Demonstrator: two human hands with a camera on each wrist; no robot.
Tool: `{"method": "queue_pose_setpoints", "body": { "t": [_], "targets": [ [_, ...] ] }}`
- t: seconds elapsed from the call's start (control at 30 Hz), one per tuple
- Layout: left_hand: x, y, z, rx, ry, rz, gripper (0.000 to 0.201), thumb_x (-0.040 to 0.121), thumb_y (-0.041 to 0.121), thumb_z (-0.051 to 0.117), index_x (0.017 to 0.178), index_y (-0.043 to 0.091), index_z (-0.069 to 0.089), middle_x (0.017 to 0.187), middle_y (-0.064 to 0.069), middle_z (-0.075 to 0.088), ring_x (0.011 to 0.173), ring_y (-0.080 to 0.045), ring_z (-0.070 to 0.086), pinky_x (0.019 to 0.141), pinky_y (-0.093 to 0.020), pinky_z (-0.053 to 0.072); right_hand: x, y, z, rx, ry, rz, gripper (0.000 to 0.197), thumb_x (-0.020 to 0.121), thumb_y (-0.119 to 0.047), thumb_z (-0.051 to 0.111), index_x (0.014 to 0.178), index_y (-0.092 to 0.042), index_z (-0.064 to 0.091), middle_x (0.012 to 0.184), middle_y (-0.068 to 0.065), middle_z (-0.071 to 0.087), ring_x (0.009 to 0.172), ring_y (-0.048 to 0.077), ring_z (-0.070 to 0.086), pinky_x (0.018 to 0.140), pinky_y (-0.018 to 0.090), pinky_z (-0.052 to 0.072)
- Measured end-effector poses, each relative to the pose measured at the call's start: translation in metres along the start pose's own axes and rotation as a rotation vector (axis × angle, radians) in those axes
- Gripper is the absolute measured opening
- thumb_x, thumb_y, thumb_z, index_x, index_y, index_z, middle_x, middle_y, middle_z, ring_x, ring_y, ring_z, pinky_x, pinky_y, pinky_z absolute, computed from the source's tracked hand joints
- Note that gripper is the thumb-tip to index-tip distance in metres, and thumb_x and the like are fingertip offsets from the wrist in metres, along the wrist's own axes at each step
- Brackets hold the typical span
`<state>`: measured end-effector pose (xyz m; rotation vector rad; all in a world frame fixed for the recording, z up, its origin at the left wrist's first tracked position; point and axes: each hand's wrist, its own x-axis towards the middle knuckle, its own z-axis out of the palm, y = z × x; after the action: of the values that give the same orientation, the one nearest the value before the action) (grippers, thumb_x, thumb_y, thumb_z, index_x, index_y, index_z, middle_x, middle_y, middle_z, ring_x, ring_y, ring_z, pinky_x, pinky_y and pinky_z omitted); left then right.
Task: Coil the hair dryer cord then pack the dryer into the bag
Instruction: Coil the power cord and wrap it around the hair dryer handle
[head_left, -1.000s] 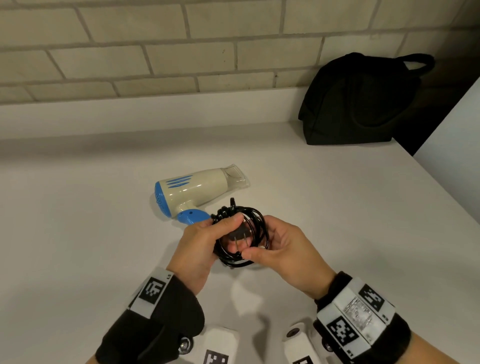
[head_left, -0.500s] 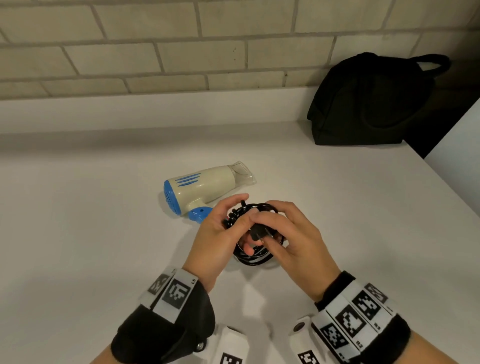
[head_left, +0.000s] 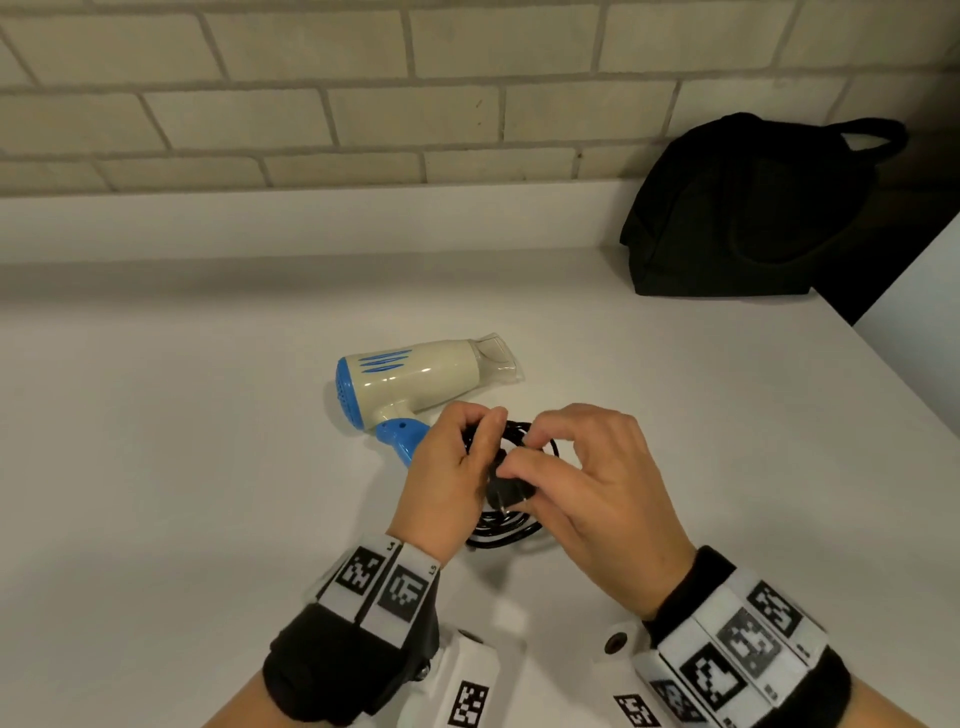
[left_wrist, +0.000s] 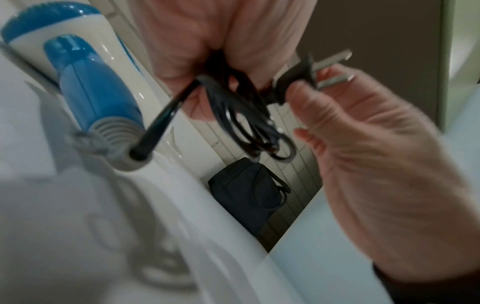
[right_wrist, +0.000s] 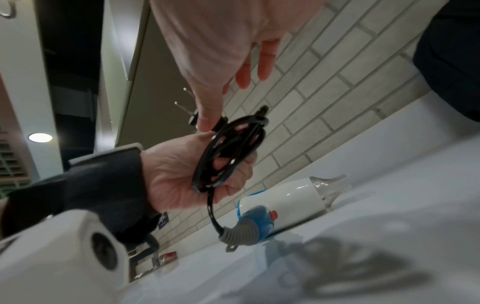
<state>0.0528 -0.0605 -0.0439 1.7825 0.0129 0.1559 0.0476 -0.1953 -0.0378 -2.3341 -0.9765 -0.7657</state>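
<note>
The left hand (head_left: 447, 483) holds a curled grip, the right hand (head_left: 597, 499) pinches with thumb and fingertips, knuckles raised.

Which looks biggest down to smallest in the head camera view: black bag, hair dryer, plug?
1. black bag, though farthest away
2. hair dryer
3. plug, pinched by the right hand

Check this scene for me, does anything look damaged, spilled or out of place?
Nothing stands out. The hair dryer lies intact on its side on the counter. The left hand grips the coiled cord while the right hand pinches the plug. The bag sits against the wall.
</note>
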Motion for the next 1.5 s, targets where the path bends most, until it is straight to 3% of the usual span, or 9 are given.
{"method": "queue_pose_setpoints", "body": {
  "t": [0.23, 0.37, 0.5, 0.63, 0.73, 1.0, 1.13, 1.33, 1.5],
  "targets": [
    [-0.004, -0.009, 0.005, 0.121, 0.047, 0.138, 0.014, 0.091, 0.019, 0.044, 0.081, 0.016, 0.053, 0.070, 0.005, 0.057, 0.070, -0.008, 0.055, 0.062, -0.012, 0.042, -0.007, -0.004, -0.007, 0.018, -0.065, 0.013, 0.022, 0.074, -0.024, 0.058, 0.093, -0.027, 0.048, 0.099, -0.011, 0.041, 0.094, 0.011, 0.043, 0.082, 0.023, 0.031],
    [-0.001, -0.008, 0.001, 0.193, -0.081, 0.287, 0.010, 0.088, 0.022, 0.046, 0.084, 0.020, 0.054, 0.070, 0.017, 0.053, 0.069, 0.009, 0.052, 0.066, -0.003, 0.038, 0.006, 0.003, -0.013, 0.699, -0.028, 0.578, 0.009, 0.081, -0.034, 0.055, 0.087, -0.035, 0.049, 0.106, -0.018, 0.053, 0.098, 0.004, 0.056, 0.087, 0.021, 0.047],
    [-0.004, -0.002, -0.002, 0.142, -0.305, 0.298, 0.012, 0.086, 0.032, 0.046, 0.098, 0.033, 0.049, 0.077, 0.017, 0.057, 0.077, 0.005, 0.057, 0.078, -0.007, 0.041, 0.021, 0.004, -0.008, 1.040, 0.036, 1.006, 0.012, 0.095, -0.025, 0.039, 0.090, -0.016, 0.044, 0.079, 0.005, 0.066, 0.044, 0.016, 0.061, 0.047, 0.031, 0.055],
    [-0.012, -0.008, -0.004, 0.086, -0.114, 0.151, 0.036, 0.079, 0.029, 0.059, 0.104, 0.045, 0.037, 0.102, 0.015, 0.054, 0.093, 0.000, 0.056, 0.082, -0.015, 0.046, 0.034, 0.001, 0.006, 1.045, 0.206, 1.070, 0.015, 0.097, -0.027, 0.032, 0.087, -0.019, 0.039, 0.065, 0.001, 0.065, 0.031, 0.009, 0.038, 0.032, 0.019, 0.032],
    [-0.019, -0.007, -0.012, 0.172, 0.101, -0.023, 0.030, 0.072, 0.038, 0.067, 0.083, 0.032, 0.039, 0.080, 0.004, 0.048, 0.065, -0.010, 0.047, 0.059, -0.010, 0.041, 0.040, -0.001, 0.015, 1.108, 0.352, 1.127, 0.015, 0.098, -0.028, 0.029, 0.086, -0.022, 0.037, 0.071, 0.001, 0.065, 0.034, 0.007, 0.035, 0.034, 0.016, 0.029],
    [-0.038, 0.007, -0.037, 0.112, -0.080, -0.438, 0.056, 0.070, 0.066, 0.040, 0.086, 0.014, 0.047, 0.067, -0.005, 0.059, 0.038, -0.013, 0.052, 0.044, -0.020, 0.042, 0.037, -0.039, 0.033, 1.085, 0.439, 0.834, 0.006, 0.091, -0.034, 0.035, 0.089, -0.030, 0.038, 0.087, -0.007, 0.064, 0.058, 0.004, 0.047, 0.050, 0.012, 0.040],
    [-0.041, 0.006, -0.038, -0.035, 0.068, -0.425, 0.022, 0.091, 0.032, 0.041, 0.099, 0.012, 0.034, 0.066, -0.007, 0.049, 0.037, -0.009, 0.046, 0.036, -0.020, 0.040, 0.039, -0.060, 0.045, 1.199, 0.354, 0.703, 0.004, 0.090, -0.024, 0.033, 0.090, -0.022, 0.037, 0.084, -0.010, 0.063, 0.052, -0.001, 0.049, 0.050, 0.009, 0.040],
    [-0.046, 0.007, -0.047, 0.177, 0.151, -0.118, 0.012, 0.092, 0.007, 0.032, 0.101, 0.015, 0.029, 0.064, 0.005, 0.044, 0.048, 0.004, 0.047, 0.048, -0.014, 0.039, 0.047, -0.056, 0.056, 1.429, 0.350, 1.173, 0.030, 0.099, -0.032, 0.025, 0.098, -0.009, 0.044, 0.042, -0.002, 0.049, 0.032, 0.011, 0.035, 0.036, 0.019, 0.037],
    [-0.044, 0.007, -0.052, 0.186, 0.032, -0.058, 0.012, 0.093, 0.005, 0.030, 0.101, 0.014, 0.028, 0.068, 0.010, 0.046, 0.051, 0.011, 0.048, 0.051, -0.006, 0.038, 0.049, -0.054, 0.063, 1.478, 0.357, 1.229, 0.039, 0.098, -0.039, 0.022, 0.096, -0.009, 0.046, 0.036, 0.000, 0.039, 0.032, 0.015, 0.033, 0.037, 0.022, 0.036]
  ]
}}
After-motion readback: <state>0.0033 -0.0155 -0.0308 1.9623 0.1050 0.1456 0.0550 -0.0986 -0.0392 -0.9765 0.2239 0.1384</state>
